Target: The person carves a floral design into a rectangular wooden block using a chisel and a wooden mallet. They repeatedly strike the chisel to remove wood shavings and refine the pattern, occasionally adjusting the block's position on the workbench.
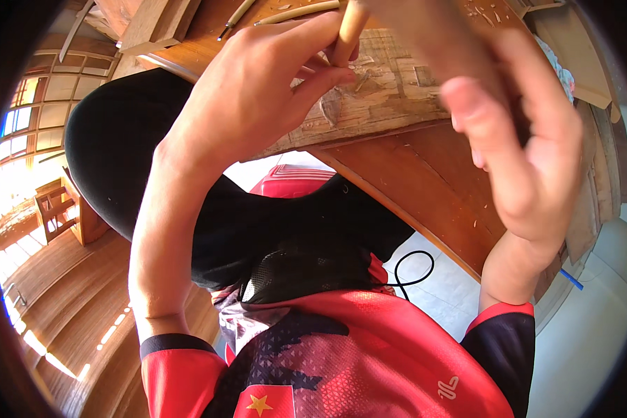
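My left hand (251, 97) is closed around the pale wooden handle of a carving tool (348, 31), whose tip is hidden behind the fingers. It rests on a carved wooden panel (390, 97) lying on the brown workbench (439, 188). My right hand (529, 153) is raised to the right of it, motion-blurred, with its fingers curled around a blurred brown wooden mallet (432, 35) that reaches up above the panel.
More long-handled carving tools (285, 12) and wood chips lie at the back of the bench. A wooden block (153, 24) sits at the top left. A red stool (292, 180) and a black cable (414, 268) are below, with wooden stairs (56, 279) at left.
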Demonstrator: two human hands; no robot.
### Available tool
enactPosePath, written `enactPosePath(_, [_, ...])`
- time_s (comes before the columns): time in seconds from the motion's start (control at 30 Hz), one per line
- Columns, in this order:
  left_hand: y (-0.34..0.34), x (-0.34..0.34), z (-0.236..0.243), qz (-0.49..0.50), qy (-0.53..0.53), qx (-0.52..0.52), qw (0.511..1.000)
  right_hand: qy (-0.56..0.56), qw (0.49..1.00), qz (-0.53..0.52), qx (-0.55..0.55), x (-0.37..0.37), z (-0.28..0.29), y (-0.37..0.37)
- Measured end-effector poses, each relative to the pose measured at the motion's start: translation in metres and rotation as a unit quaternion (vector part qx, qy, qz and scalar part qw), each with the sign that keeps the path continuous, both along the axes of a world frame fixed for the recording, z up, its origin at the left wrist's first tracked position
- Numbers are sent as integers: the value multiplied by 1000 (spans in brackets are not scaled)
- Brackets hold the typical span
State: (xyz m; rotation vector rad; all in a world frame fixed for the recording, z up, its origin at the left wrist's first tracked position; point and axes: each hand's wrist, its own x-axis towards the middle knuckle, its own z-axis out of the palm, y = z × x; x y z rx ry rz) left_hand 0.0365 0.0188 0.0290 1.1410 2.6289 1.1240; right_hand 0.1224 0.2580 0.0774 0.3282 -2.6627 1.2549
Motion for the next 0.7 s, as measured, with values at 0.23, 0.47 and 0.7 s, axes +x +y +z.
enactPosePath(0.23, [0,6,-8,8,54,49,997,55,997,-31,50,8,11,-8])
enactPosePath(0.47, [-7,33,-35,167,41,151,974,-25,995,-35,-85,9,9,-19])
enactPosePath(0.7, [-3,41,-49,240,-21,217,946,-73,991,-67,-93,8,7,-17])
